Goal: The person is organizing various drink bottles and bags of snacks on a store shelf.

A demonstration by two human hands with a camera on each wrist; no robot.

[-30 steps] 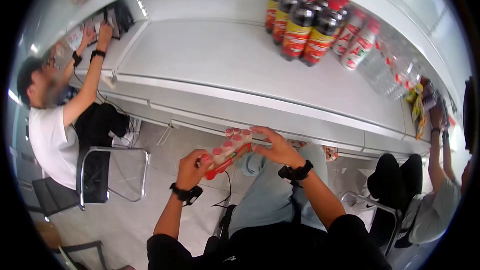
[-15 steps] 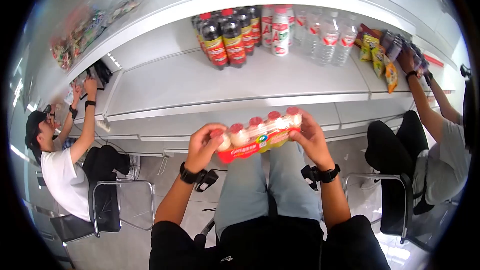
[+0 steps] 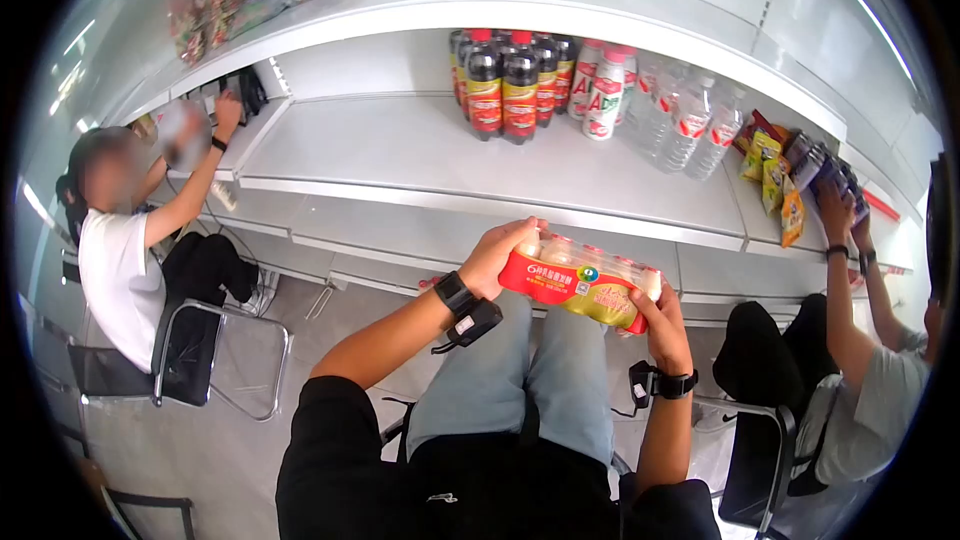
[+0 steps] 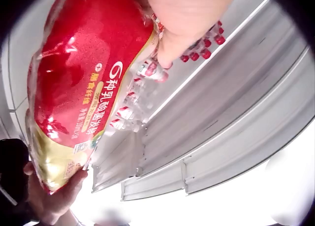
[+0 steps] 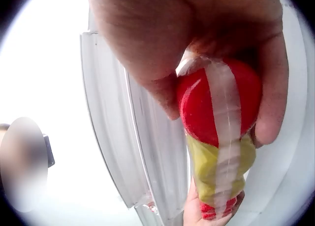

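Note:
A shrink-wrapped pack of small bottles [image 3: 575,280] with a red and gold label is held between both hands in front of the shelf. The left hand [image 3: 497,258] grips its left end, and the right hand [image 3: 664,325] grips the right end, thumb on the label. In the left wrist view the red label [image 4: 93,63] faces the camera, the left hand [image 4: 184,19] at its upper edge. From the right wrist, the pack's end [image 5: 219,107] shows between thumb and fingers of the right hand [image 5: 197,38].
Dark cola-like bottles [image 3: 519,95], white-and-pink bottles [image 3: 604,95], clear bottles [image 3: 690,130] and snack bags [image 3: 770,175] stand or lie on the shelf [image 3: 400,155]. Bagged items [image 3: 235,5] lie above. Seated people are at the left [image 3: 125,260] and right [image 3: 880,380].
The pack has been raised from low over the floor to near the shelf edge, and its label has turned up toward the head camera. The right hand has taken hold of its end.

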